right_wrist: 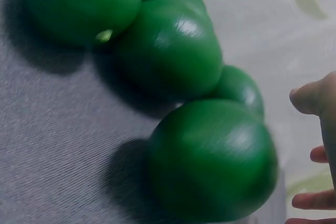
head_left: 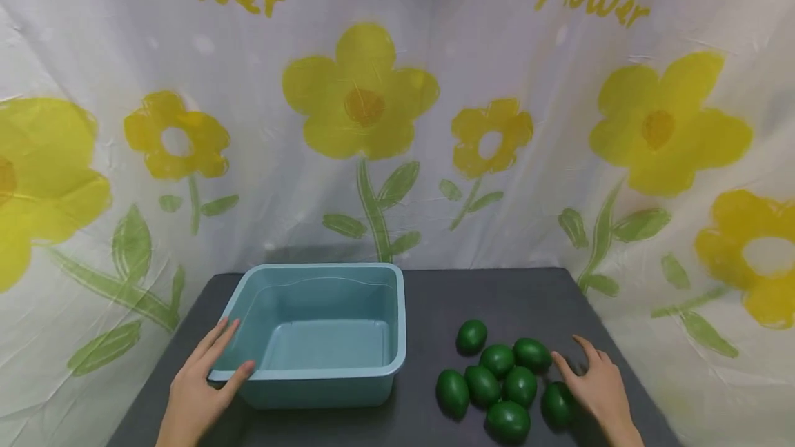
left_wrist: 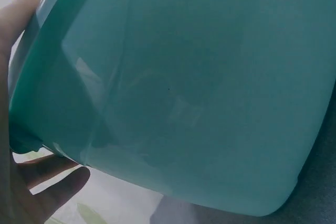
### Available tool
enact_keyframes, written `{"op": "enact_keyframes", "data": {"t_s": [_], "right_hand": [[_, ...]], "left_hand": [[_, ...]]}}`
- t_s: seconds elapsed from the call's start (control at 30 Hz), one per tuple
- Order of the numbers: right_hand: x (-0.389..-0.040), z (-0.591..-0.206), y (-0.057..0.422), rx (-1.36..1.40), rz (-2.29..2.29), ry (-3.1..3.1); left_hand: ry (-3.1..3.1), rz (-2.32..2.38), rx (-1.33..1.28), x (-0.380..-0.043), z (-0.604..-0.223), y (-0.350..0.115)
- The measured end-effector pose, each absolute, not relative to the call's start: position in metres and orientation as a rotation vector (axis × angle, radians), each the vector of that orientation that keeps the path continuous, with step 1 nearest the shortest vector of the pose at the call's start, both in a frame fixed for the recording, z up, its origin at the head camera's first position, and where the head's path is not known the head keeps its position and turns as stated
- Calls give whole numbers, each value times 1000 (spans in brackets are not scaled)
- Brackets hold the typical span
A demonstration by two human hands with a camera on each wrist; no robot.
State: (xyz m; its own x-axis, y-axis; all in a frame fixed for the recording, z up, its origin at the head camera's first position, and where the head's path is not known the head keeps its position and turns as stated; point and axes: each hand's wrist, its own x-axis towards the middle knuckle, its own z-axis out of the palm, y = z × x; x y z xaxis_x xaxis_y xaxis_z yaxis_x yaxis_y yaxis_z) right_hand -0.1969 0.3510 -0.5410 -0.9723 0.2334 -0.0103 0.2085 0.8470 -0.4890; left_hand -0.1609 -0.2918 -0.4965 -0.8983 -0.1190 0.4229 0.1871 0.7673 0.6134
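A light blue plastic basin stands upright on the left of the table, with nothing inside. My left hand rests at its front left corner, thumb over the front rim and fingers along the left rim; the left wrist view shows the basin's wall close up. To the right lie several smooth, dark green, egg-shaped fruits. My right hand hovers beside the rightmost fruit, fingers loosely bent and holding nothing. In the right wrist view, a gap separates the thumb from the closest fruit.
The dark grey table ends at a white curtain painted with yellow flowers, which closes off the back and both sides. The fruits lie close together, some touching. A strip of tabletop separates basin and fruits.
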Motion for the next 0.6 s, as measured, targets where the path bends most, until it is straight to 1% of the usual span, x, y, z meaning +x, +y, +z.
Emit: {"op": "enact_keyframes", "data": {"t_s": [0.13, 0.3, 0.6], "right_hand": [[-196, -554, 353, -397, 799, -2992], [-192, -565, 348, -380, 804, -2996], [-185, -566, 339, -438, 806, -2969]], "left_hand": [[-2512, -944, -28, -158, -500, -293], [-2480, -967, -19, -157, -505, -297], [-2507, -924, -14, -156, -505, -296]]}}
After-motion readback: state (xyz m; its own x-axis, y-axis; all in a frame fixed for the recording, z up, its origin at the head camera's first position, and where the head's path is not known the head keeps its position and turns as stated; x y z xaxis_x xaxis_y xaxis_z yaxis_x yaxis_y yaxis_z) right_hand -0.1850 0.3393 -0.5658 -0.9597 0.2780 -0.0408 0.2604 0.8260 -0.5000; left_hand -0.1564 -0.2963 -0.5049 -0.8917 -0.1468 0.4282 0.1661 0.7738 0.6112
